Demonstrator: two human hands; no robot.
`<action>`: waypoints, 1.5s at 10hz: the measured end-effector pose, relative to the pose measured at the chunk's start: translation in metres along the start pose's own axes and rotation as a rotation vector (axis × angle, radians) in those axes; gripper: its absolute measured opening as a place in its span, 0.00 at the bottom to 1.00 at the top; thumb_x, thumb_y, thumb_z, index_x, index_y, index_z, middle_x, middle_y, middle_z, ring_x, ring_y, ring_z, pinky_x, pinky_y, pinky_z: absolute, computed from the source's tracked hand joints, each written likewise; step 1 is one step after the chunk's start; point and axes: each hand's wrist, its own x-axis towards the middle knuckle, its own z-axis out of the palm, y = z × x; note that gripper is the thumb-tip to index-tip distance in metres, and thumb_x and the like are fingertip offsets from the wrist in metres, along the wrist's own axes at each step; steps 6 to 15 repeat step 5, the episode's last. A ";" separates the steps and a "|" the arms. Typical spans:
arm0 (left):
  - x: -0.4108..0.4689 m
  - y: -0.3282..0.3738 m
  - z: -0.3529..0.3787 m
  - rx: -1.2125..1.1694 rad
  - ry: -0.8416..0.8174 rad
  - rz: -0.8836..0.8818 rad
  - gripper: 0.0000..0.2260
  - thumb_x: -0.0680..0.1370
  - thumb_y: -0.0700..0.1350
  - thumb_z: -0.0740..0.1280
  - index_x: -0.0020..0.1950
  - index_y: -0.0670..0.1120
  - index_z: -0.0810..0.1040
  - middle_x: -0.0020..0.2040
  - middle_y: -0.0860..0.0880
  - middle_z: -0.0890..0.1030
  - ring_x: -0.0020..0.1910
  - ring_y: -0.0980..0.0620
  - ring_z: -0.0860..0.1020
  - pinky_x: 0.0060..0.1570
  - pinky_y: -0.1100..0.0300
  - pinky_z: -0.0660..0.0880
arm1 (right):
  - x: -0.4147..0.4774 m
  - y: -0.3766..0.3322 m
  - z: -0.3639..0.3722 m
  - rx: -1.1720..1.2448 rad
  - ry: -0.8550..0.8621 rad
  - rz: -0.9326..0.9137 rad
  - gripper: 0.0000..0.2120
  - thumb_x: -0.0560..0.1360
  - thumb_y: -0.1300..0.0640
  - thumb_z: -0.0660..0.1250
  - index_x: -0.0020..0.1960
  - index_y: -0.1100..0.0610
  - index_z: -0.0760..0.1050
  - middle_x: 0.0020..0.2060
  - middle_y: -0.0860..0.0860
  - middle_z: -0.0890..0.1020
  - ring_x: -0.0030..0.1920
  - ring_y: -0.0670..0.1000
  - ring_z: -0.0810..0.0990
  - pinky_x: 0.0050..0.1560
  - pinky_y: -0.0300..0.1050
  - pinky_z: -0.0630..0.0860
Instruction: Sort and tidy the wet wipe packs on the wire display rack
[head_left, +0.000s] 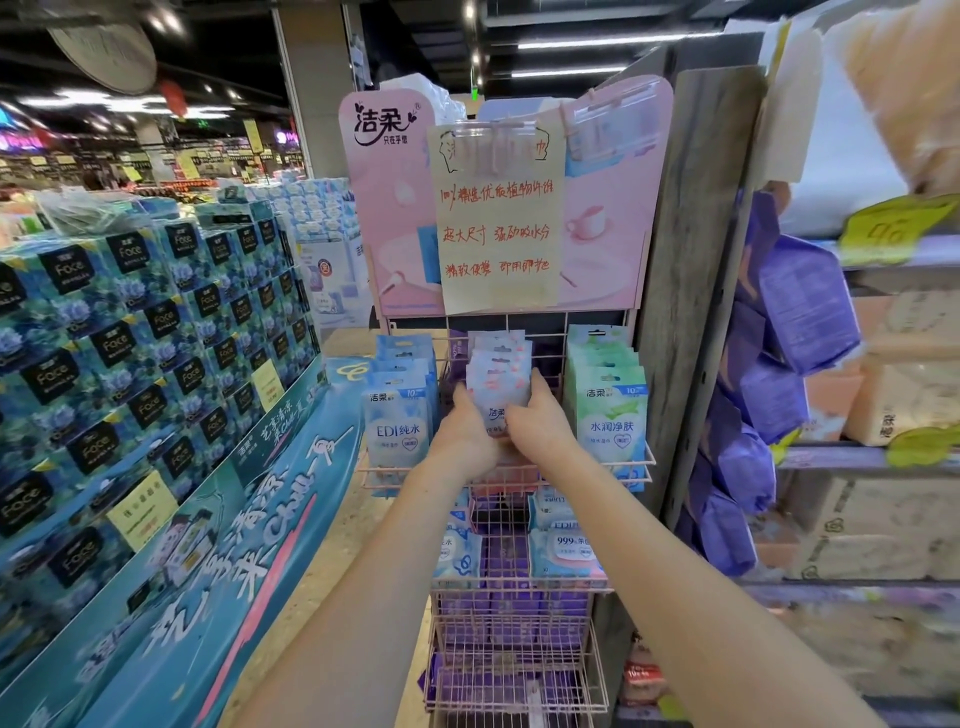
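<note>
both grips (498, 426) clasp the pink wipe packs (500, 376) between them

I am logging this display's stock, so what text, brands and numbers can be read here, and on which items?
"洁柔" on the pink header board.
"EDI纯水", "洁柔", "10" on the blue wipe pack.
"水润净肤", "洁柔", "10" on the green wipe pack.
"999" on a lower-tier pack.
"Face" on the stacked blue tissue boxes.
Red handwriting on the paper notice: blurred, uncertain.
Both hands cover the middle pack; only "洁柔" shows.
</note>
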 end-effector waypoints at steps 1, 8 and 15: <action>-0.006 0.001 -0.003 0.052 -0.009 -0.015 0.48 0.77 0.46 0.73 0.83 0.44 0.41 0.73 0.40 0.72 0.67 0.40 0.75 0.63 0.49 0.73 | -0.001 0.006 0.003 -0.090 0.026 0.037 0.35 0.76 0.64 0.59 0.81 0.56 0.52 0.60 0.51 0.74 0.60 0.52 0.74 0.59 0.47 0.73; -0.048 0.008 -0.013 0.373 0.241 0.287 0.38 0.76 0.47 0.72 0.81 0.42 0.56 0.74 0.42 0.69 0.71 0.40 0.72 0.64 0.45 0.72 | -0.033 -0.010 0.001 -0.483 0.119 -0.140 0.31 0.76 0.64 0.60 0.79 0.59 0.59 0.78 0.56 0.63 0.76 0.59 0.66 0.73 0.56 0.67; -0.048 0.008 -0.013 0.373 0.241 0.287 0.38 0.76 0.47 0.72 0.81 0.42 0.56 0.74 0.42 0.69 0.71 0.40 0.72 0.64 0.45 0.72 | -0.033 -0.010 0.001 -0.483 0.119 -0.140 0.31 0.76 0.64 0.60 0.79 0.59 0.59 0.78 0.56 0.63 0.76 0.59 0.66 0.73 0.56 0.67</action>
